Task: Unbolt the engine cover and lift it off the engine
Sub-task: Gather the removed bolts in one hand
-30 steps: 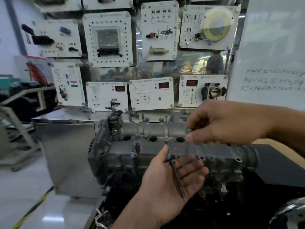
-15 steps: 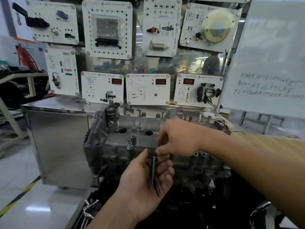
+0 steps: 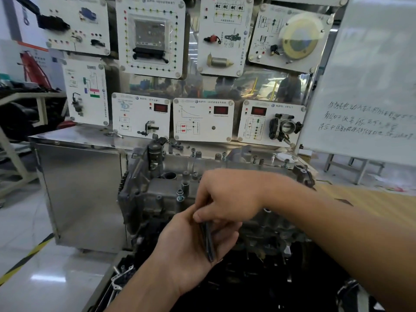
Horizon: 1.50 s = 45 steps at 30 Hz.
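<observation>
Compared with a second ago, holds the right grip [image 3: 227, 199] no longer raised over the casting but down against the upturned left grip [image 3: 191, 246], and looks from closer in. Nearest, carries the loose bolts [image 3: 208, 240] on the left palm, fingers relaxed and spread beneath them rather than clenched. Pinches the upper end of those dark shafts with the right thumb and fingertips, either laying one in or steadying the bundle; cannot tell how many lie there. Just behind the hands, finds the engine cover [image 3: 162, 194] seated on the engine [image 3: 270, 224], not lifted at all. Spots seated bolts [image 3: 180, 196] standing in the cover's near edge, left of the right grip, and more along its far edge, several apparently backed out but not pulled. Judges the unbolting partway done: some fasteners out and collected, others to be drawn, then somewhere found to set the handful down before both grips can take the cover. Farther back, faces a steel cabinet [image 3: 85, 190], a wall of training panels [image 3: 202, 119] and, to the right, a whiteboard [image 3: 371, 75] with handwriting.
</observation>
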Motion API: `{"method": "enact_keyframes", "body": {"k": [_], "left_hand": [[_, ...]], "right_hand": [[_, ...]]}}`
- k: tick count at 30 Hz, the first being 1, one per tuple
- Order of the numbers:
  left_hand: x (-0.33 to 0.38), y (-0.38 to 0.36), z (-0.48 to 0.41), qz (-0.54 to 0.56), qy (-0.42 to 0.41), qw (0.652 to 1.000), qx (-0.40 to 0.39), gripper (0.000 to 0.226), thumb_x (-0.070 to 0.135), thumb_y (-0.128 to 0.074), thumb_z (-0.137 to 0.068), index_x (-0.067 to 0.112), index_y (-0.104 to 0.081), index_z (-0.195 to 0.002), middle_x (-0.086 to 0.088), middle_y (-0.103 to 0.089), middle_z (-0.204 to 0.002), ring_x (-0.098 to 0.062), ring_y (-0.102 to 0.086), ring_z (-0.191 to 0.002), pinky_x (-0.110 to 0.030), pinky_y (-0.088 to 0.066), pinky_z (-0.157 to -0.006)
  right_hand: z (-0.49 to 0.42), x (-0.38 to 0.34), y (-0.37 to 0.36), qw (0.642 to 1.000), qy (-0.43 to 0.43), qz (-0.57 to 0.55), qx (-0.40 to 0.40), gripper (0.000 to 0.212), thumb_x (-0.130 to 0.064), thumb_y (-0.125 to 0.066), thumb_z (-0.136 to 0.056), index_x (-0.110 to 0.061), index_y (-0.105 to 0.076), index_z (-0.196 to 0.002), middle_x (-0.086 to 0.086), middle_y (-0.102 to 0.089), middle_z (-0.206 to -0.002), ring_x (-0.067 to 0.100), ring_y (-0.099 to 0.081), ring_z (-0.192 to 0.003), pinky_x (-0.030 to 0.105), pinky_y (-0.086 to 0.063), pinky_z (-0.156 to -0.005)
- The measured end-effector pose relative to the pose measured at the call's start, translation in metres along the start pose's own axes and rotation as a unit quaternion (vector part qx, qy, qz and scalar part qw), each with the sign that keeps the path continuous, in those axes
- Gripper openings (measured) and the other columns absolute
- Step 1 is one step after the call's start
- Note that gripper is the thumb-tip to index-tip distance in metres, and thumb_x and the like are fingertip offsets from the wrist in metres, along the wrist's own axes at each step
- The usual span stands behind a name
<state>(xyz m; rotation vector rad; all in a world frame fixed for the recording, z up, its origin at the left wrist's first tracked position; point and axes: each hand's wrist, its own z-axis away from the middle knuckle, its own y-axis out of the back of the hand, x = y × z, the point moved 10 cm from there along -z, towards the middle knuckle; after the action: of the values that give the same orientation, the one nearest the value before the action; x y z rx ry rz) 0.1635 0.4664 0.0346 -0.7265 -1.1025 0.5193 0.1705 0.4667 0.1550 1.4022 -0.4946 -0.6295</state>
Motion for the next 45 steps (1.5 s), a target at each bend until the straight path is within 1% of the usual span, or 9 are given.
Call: {"method": "enact_keyframes", "body": {"k": [4, 8, 13, 23, 29, 32, 35, 41, 45], "left_hand": [[0.000, 0.015, 0.002, 0.038, 0.008, 0.999, 0.023, 0.055, 0.032, -0.041, -0.102, -0.003, -0.078, -0.083, -0.020, -0.074, -0.084, -0.030, -0.074, -0.063, -0.031, -0.060, -0.051], [0.002, 0.027, 0.008, 0.068, 0.013, 0.997, 0.035, 0.051, 0.038, -0.038, -0.105, 0.000, -0.070, -0.097, -0.020, -0.072, -0.084, -0.026, -0.069, -0.054, -0.028, -0.057, -0.044], [0.011, 0.029, 0.013, 0.075, 0.009, 0.997, 0.031, 0.052, 0.041, -0.038, -0.104, 0.000, -0.069, -0.094, -0.020, -0.071, -0.082, -0.027, -0.067, -0.052, -0.027, -0.055, -0.045], [0.027, 0.038, 0.013, 0.077, -0.008, 0.996, 0.032, 0.060, 0.051, -0.035, -0.103, 0.000, -0.068, -0.102, -0.021, -0.072, -0.084, -0.028, -0.068, -0.054, -0.029, -0.057, -0.045], [0.033, 0.036, 0.010, 0.077, -0.011, 0.997, 0.017, 0.063, 0.052, -0.036, -0.103, 0.000, -0.072, -0.099, -0.020, -0.072, -0.087, -0.027, -0.069, -0.057, -0.030, -0.058, -0.047], [0.034, 0.028, 0.010, 0.072, -0.007, 0.997, -0.003, 0.059, 0.047, -0.043, -0.101, 0.000, -0.076, -0.088, -0.018, -0.072, -0.086, -0.026, -0.069, -0.059, -0.029, -0.059, -0.050], [0.036, 0.014, 0.013, 0.068, -0.001, 0.997, -0.035, 0.047, 0.041, -0.051, -0.094, 0.003, -0.076, -0.082, -0.014, -0.068, -0.077, -0.024, -0.068, -0.057, -0.027, -0.057, -0.048], [0.044, 0.004, 0.019, 0.084, 0.011, 0.995, -0.052, 0.038, 0.035, -0.048, -0.096, 0.008, -0.073, -0.090, -0.009, -0.063, -0.073, -0.016, -0.057, -0.045, -0.021, -0.048, -0.037], [0.064, 0.008, 0.019, 0.104, -0.012, 0.994, -0.045, 0.041, 0.038, -0.042, -0.101, 0.008, -0.069, -0.096, -0.008, -0.061, -0.073, -0.014, -0.055, -0.046, -0.021, -0.048, -0.037]], "right_hand": [[-0.008, 0.008, 0.004, 0.996, -0.016, -0.017, 0.090, 0.029, -0.040, -0.064, -0.092, -0.016, -0.079, -0.086, -0.002, -0.073, -0.073, 0.009, -0.062, -0.062, 0.028, -0.053, -0.065], [-0.016, 0.008, 0.029, 0.983, -0.002, -0.047, 0.177, 0.019, -0.034, -0.071, -0.089, -0.019, -0.078, -0.096, -0.015, -0.064, -0.069, 0.000, -0.060, -0.063, 0.023, -0.049, -0.063], [-0.038, -0.003, 0.025, 0.989, 0.024, 0.037, 0.144, 0.025, -0.033, -0.072, -0.087, -0.024, -0.073, -0.110, -0.024, -0.043, -0.066, -0.009, -0.041, -0.062, 0.022, -0.040, -0.068], [-0.045, -0.007, 0.018, 0.984, 0.051, 0.121, 0.123, 0.012, -0.027, -0.062, -0.092, -0.021, -0.069, -0.100, -0.006, -0.063, -0.098, 0.018, -0.060, -0.094, 0.042, -0.053, -0.083], [-0.011, -0.009, 0.081, 0.971, 0.074, 0.020, 0.226, 0.018, -0.027, -0.061, -0.097, -0.014, -0.070, -0.105, -0.006, -0.065, -0.091, 0.010, -0.058, -0.081, 0.026, -0.048, -0.076], [-0.008, -0.021, 0.070, 0.984, 0.096, -0.033, 0.146, 0.019, -0.026, -0.063, -0.096, -0.011, -0.074, -0.096, -0.004, -0.069, -0.078, 0.006, -0.058, -0.066, 0.016, -0.045, -0.062], [-0.020, -0.029, 0.026, 0.994, 0.081, 0.040, 0.056, 0.022, -0.030, -0.059, -0.097, -0.014, -0.074, -0.098, -0.006, -0.070, -0.080, 0.005, -0.061, -0.068, 0.022, -0.050, -0.066], [-0.038, 0.044, 0.077, 0.978, -0.001, -0.036, 0.207, 0.017, -0.029, -0.070, -0.090, -0.017, -0.077, -0.100, -0.023, -0.054, -0.059, -0.010, -0.053, -0.059, 0.006, -0.034, -0.053], [-0.065, 0.082, 0.056, 0.991, -0.059, 0.027, 0.115, 0.014, -0.028, -0.074, -0.087, -0.021, -0.077, -0.099, -0.026, -0.055, -0.070, -0.005, -0.055, -0.070, 0.012, -0.037, -0.062]]}}
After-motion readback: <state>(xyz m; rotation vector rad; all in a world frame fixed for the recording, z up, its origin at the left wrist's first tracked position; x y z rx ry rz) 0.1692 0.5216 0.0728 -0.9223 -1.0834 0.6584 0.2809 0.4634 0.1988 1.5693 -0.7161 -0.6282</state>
